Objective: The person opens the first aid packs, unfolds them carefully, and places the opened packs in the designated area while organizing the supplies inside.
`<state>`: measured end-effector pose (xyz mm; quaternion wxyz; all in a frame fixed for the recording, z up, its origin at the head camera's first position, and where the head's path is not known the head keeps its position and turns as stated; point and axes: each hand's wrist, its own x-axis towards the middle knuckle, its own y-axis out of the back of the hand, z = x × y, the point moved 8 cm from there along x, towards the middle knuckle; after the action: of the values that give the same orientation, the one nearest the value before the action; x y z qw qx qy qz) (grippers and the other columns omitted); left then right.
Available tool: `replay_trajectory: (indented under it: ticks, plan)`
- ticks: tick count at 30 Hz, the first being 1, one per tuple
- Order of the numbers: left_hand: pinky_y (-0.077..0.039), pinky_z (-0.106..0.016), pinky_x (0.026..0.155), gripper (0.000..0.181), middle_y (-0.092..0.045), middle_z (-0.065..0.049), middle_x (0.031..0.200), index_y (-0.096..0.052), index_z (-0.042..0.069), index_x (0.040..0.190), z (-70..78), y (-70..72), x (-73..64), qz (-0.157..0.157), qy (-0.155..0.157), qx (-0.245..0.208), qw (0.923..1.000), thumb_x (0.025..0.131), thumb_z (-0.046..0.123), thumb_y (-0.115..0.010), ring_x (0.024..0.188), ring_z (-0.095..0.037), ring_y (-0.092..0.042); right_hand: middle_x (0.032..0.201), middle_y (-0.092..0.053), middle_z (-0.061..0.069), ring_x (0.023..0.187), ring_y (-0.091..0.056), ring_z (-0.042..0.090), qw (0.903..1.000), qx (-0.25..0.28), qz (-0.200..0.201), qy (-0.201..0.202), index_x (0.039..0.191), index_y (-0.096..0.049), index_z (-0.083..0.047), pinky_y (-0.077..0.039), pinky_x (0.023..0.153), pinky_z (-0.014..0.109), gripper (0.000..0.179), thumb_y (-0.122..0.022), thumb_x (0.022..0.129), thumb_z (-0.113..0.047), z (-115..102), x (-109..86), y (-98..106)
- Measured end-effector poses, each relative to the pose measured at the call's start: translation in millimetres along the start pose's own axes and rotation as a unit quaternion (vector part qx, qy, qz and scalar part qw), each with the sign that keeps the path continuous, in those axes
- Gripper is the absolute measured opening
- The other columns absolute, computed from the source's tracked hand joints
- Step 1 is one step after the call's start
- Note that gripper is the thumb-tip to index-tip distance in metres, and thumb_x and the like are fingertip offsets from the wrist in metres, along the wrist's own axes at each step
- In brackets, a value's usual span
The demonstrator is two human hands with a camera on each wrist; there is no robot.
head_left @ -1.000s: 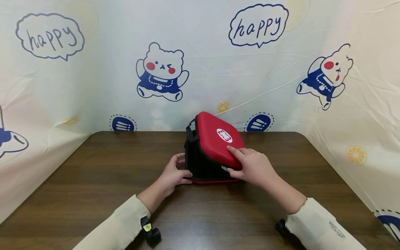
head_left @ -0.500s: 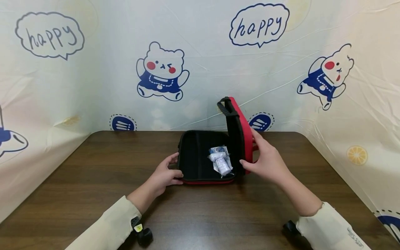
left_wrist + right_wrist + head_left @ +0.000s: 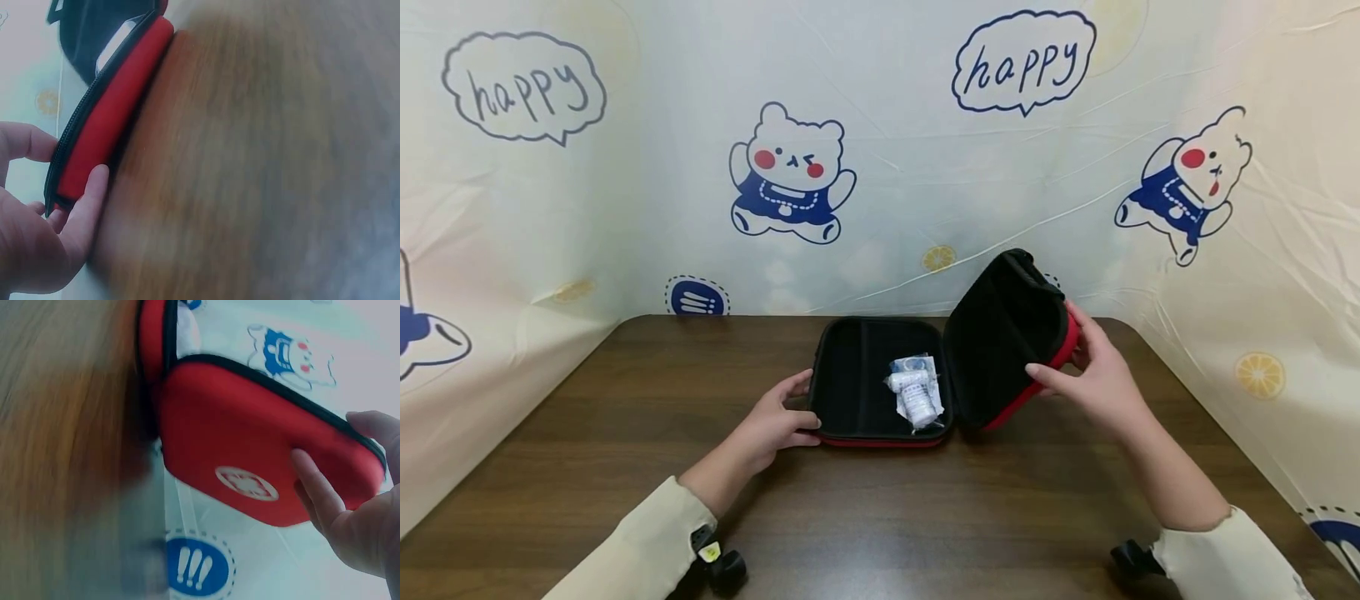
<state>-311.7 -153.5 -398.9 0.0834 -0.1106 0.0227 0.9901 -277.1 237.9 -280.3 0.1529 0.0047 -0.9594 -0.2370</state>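
A red first-aid case point(image 3: 880, 442) with a black lining lies unfolded on the table, its base flat and its lid point(image 3: 1011, 333) tilted up to the right. Inside the base, near the hinge, sit white wrapped packets and a bandage roll point(image 3: 916, 396). My left hand point(image 3: 778, 421) grips the base at its left front corner; in the left wrist view thumb and fingers are around the zipped edge point(image 3: 103, 119). The lid's free edge is held by my right hand point(image 3: 1093, 379), thumb on the inner rim and fingers on the red outside, which carries a white emblem point(image 3: 247, 483).
The case rests on a dark wooden table point(image 3: 880, 525). Behind and beside the table hangs a pale printed cloth point(image 3: 895, 167) with bears and lettering. A black wrist camera point(image 3: 726, 573) sits at the left sleeve.
The lid has swung up and over to the right with my right hand, uncovering the packets. My left hand and the base have shifted slightly left.
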Motion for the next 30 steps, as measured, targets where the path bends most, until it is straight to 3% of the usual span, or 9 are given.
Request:
replay_trajectory:
  ticks: [3, 7, 11, 15, 20, 30]
  plan:
    - [-0.056, -0.046, 0.081, 0.081, -0.021, -0.020, 0.150, -0.025, 0.013, 0.154, 0.1, 4.2, -1.6, 0.001, 0.000, 0.003, 1.0000, 0.085, -0.013, -0.059, 0.103, -0.033, -0.057, 0.146, -0.040, 0.023, 0.108, -0.060, 0.016, 0.9987, 0.039, -0.009, -0.032, 0.157, -0.019, -0.012, -0.058, 0.071, 0.033, 0.086, -0.071, 0.090, -0.024, 11.3, -4.4, 10.6]
    - [-0.056, -0.046, 0.081, 0.081, -0.021, -0.020, 0.150, -0.025, 0.012, 0.154, 0.8, 8.6, -3.0, 0.000, 0.000, 0.015, 0.9999, 0.086, -0.011, -0.060, 0.105, -0.034, -0.056, 0.141, -0.041, 0.030, 0.092, -0.060, 0.000, 0.9959, 0.034, -0.024, -0.080, 0.152, -0.023, 0.002, -0.057, 0.076, 0.027, 0.076, -0.063, 0.096, -0.029, 31.3, -7.7, 25.1]
    - [-0.056, -0.045, 0.081, 0.079, -0.021, -0.022, 0.149, -0.026, 0.010, 0.154, 2.1, 11.3, -3.7, -0.003, 0.004, 0.029, 0.9996, 0.086, -0.010, -0.061, 0.103, -0.034, -0.057, 0.139, -0.042, 0.034, 0.090, -0.060, 0.002, 0.9914, -0.012, -0.043, -0.123, 0.147, -0.027, 0.011, -0.055, 0.078, 0.023, 0.074, -0.062, 0.097, -0.030, 52.6, -8.9, 36.2]
    - [-0.056, -0.045, 0.081, 0.079, -0.022, -0.022, 0.148, -0.026, 0.009, 0.153, 2.6, 13.6, -3.1, -0.007, 0.005, 0.037, 0.9993, 0.085, -0.010, -0.062, 0.103, -0.035, -0.057, 0.134, -0.043, 0.040, 0.084, -0.067, 0.015, 0.9847, -0.062, -0.077, -0.144, 0.144, -0.026, 0.017, -0.057, 0.077, 0.028, 0.076, -0.066, 0.095, -0.024, 69.9, -10.4, 40.0]
    - [-0.056, -0.045, 0.082, 0.081, -0.022, -0.023, 0.148, -0.026, 0.008, 0.153, 2.8, 14.9, -2.6, -0.013, 0.007, 0.046, 0.9988, 0.084, -0.012, -0.063, 0.103, -0.035, -0.057, 0.128, -0.045, 0.044, 0.083, -0.070, 0.026, 0.9759, -0.105, -0.121, -0.148, 0.138, -0.027, 0.024, -0.058, 0.077, 0.038, 0.077, -0.071, 0.090, -0.016, 86.3, -11.6, 37.0]
    - [-0.057, -0.041, 0.081, 0.083, -0.022, -0.027, 0.149, -0.024, 0.006, 0.154, 8.1, 11.9, -3.8, -0.033, 0.006, 0.083, 0.9960, 0.083, -0.011, -0.065, 0.096, -0.030, -0.061, 0.121, -0.045, 0.049, 0.078, -0.071, 0.028, 0.9560, -0.166, -0.183, -0.159, 0.132, -0.030, 0.029, -0.057, 0.078, 0.045, 0.079, -0.077, 0.083, -0.011, 107.8, -11.0, 23.9]
